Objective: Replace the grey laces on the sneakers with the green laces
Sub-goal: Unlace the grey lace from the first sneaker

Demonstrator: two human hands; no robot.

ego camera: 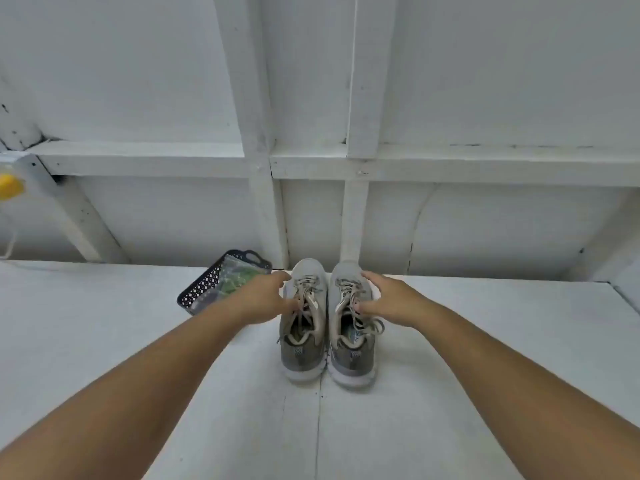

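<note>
Two grey sneakers stand side by side on the white table, heels toward me and toes at the far edge. The left sneaker (304,327) and the right sneaker (351,334) both carry grey laces (306,289). My left hand (265,297) reaches the outer side of the left sneaker, fingers spread, thumb near the laces. At the outer side of the right sneaker lies my right hand (388,297), fingers spread over the upper and thumb by the laces. Green laces in a clear bag (235,280) lie in a dark basket (204,287) left of the shoes.
The white table (138,323) ends just behind the shoes, against a white timber-framed wall (311,161). A yellow object (10,187) hangs at the far left with a white cord below it.
</note>
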